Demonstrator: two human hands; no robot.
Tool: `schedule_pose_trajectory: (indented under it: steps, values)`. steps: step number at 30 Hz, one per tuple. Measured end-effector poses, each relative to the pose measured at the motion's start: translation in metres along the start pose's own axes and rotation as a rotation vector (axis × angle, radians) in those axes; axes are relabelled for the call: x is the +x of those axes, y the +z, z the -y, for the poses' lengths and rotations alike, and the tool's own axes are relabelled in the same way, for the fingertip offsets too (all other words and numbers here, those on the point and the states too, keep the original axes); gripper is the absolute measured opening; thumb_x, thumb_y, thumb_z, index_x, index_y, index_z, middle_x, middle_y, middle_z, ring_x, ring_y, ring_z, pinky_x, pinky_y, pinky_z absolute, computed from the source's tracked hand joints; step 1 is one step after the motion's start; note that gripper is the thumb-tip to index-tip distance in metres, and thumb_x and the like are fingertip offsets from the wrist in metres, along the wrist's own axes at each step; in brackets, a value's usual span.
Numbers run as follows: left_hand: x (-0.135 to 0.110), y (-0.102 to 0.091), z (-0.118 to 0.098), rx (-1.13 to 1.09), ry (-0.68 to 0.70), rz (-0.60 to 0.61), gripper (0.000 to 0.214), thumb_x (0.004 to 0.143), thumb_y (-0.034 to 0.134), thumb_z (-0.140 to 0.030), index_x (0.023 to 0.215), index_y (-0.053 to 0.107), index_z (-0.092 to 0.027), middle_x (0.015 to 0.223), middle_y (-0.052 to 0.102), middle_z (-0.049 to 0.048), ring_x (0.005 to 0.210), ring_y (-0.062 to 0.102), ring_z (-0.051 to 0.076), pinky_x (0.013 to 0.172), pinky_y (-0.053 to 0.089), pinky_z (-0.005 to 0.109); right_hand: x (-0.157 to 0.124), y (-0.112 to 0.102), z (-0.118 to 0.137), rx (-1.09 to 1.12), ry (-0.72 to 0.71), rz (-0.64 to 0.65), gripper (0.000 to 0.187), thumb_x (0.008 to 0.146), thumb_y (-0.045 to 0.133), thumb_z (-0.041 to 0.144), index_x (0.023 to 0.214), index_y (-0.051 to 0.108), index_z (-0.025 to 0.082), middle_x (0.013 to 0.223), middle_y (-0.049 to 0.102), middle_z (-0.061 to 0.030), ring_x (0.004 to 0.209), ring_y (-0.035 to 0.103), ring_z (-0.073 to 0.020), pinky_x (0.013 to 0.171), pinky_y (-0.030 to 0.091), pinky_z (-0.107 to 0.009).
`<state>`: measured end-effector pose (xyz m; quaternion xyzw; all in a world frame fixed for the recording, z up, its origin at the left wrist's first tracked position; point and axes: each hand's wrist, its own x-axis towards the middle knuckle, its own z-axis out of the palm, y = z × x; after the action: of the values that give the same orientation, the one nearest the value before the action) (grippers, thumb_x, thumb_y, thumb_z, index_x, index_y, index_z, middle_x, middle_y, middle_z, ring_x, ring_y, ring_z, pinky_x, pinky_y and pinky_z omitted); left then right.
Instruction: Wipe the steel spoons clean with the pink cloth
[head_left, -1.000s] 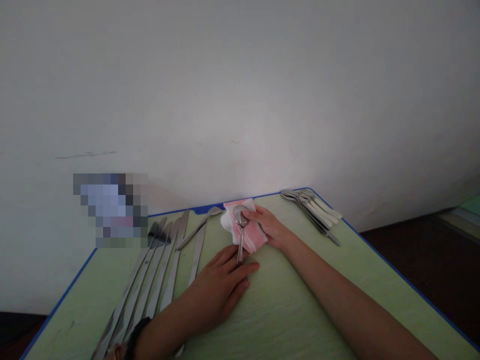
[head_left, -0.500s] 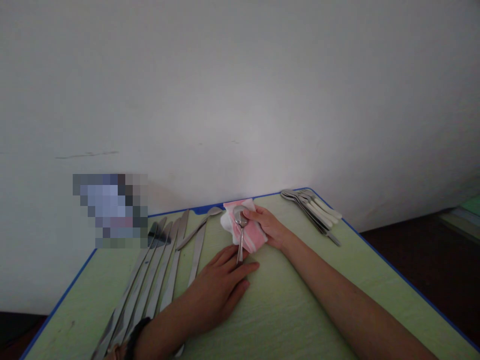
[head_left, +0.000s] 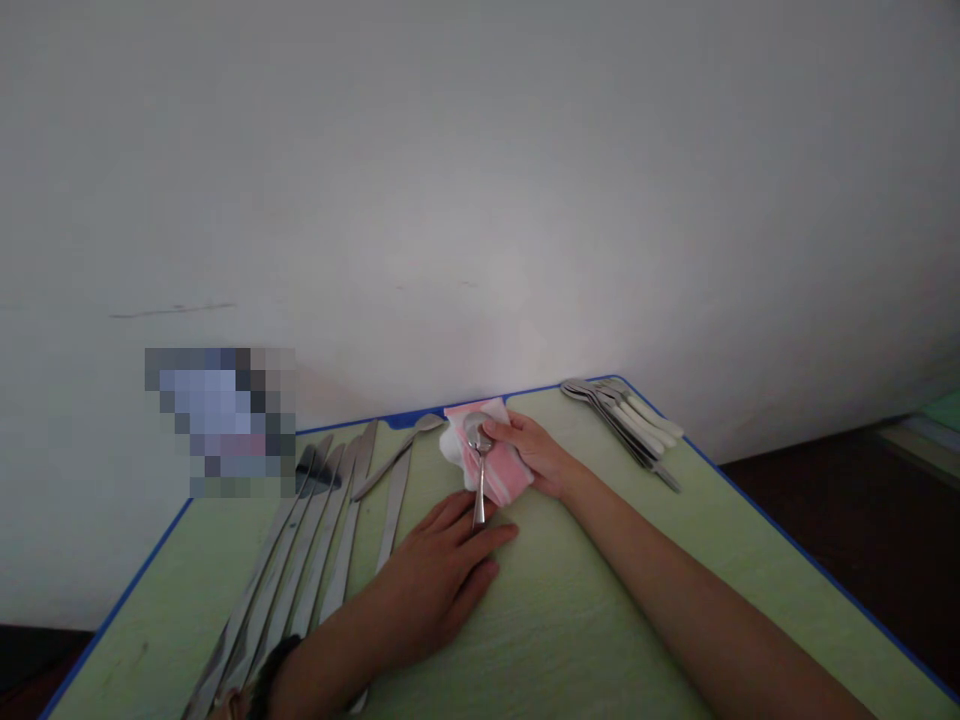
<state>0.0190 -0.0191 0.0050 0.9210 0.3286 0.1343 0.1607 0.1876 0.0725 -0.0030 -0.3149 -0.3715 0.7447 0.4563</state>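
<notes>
R hand (head_left: pixel 541 452) pinched spoon (head_left: pixel 481 466) + cloth (head_left: pixel 511 476), thumb (head_left: pixel 501 432) atop; L hand (head_left: pixel 439 570), loosely spread, met handle (head_left: pixel 480 506), grip unclear. Spoon prob. was light, stiff, slick; handle below thumb suited holding.

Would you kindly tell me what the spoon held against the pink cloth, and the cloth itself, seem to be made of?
Spoon: metal, probably stainless steel, with a polished finish; its silvery handle shows bright glints.
Cloth: soft fabric, perhaps cotton, since its pink-and-white surface looks matte; the exact fibre cannot be told.
</notes>
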Motion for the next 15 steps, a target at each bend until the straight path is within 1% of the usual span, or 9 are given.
schedule_pose_trajectory:
  steps: [3, 5, 8, 11, 13, 15]
  values:
    - [-0.0001, 0.0004, 0.0003, 0.0, 0.002, -0.007, 0.037, 0.089, 0.046, -0.025, 0.126, 0.049, -0.025, 0.126, 0.054, 0.0054, 0.122, 0.04, 0.023, 0.105, 0.034, 0.045, -0.0008, 0.0009, 0.0001, -0.007, 0.01, -0.015, 0.034, 0.053, 0.08, 0.032, 0.077, 0.064, 0.014, 0.065, 0.064, 0.002, 0.055, 0.053, -0.0084, 0.054, 0.039, -0.021]
    - [0.0, 0.0003, 0.0002, 0.0, 0.002, -0.012, 0.037, 0.089, 0.046, -0.025, 0.125, 0.049, -0.025, 0.125, 0.055, 0.0052, 0.123, 0.04, 0.023, 0.105, 0.034, 0.046, -0.0004, 0.0013, -0.0004, -0.008, 0.004, -0.049, 0.034, 0.054, 0.079, 0.036, 0.076, 0.064, 0.014, 0.064, 0.064, 0.0018, 0.054, 0.053, -0.009, 0.055, 0.04, -0.021]
    - [-0.0003, 0.0004, 0.0003, 0.006, 0.006, -0.013, 0.036, 0.09, 0.045, -0.026, 0.126, 0.049, -0.026, 0.128, 0.053, 0.0048, 0.125, 0.037, 0.023, 0.106, 0.034, 0.046, 0.0024, 0.0005, -0.0021, 0.017, -0.006, -0.134, 0.035, 0.064, 0.07, 0.046, 0.076, 0.064, 0.014, 0.065, 0.065, -0.0001, 0.056, 0.055, -0.0109, 0.057, 0.043, -0.023]
    - [-0.0007, 0.0012, 0.0012, 0.005, 0.013, -0.03, 0.037, 0.09, 0.045, -0.026, 0.127, 0.048, -0.026, 0.129, 0.052, 0.0041, 0.128, 0.034, 0.022, 0.107, 0.033, 0.045, 0.0058, -0.0012, -0.0034, 0.082, 0.022, -0.203, 0.034, 0.071, 0.064, 0.047, 0.078, 0.063, 0.014, 0.067, 0.066, -0.0015, 0.06, 0.057, -0.0129, 0.063, 0.045, -0.025]
    - [-0.001, 0.0017, 0.0021, 0.001, 0.02, -0.036, 0.037, 0.09, 0.045, -0.026, 0.127, 0.047, -0.026, 0.13, 0.051, 0.0043, 0.129, 0.033, 0.023, 0.107, 0.033, 0.045, 0.0067, -0.0019, -0.0034, 0.124, 0.049, -0.215, 0.034, 0.073, 0.062, 0.047, 0.078, 0.063, 0.014, 0.067, 0.066, -0.0018, 0.061, 0.057, -0.0137, 0.065, 0.046, -0.027]
    - [-0.0011, 0.002, 0.0029, 0.003, 0.019, -0.024, 0.038, 0.09, 0.045, -0.025, 0.127, 0.047, -0.025, 0.132, 0.05, 0.005, 0.129, 0.033, 0.023, 0.107, 0.033, 0.046, 0.0062, -0.0014, -0.0028, 0.136, 0.052, -0.191, 0.034, 0.073, 0.062, 0.047, 0.078, 0.063, 0.014, 0.067, 0.065, -0.0018, 0.06, 0.057, -0.0137, 0.065, 0.046, -0.027]
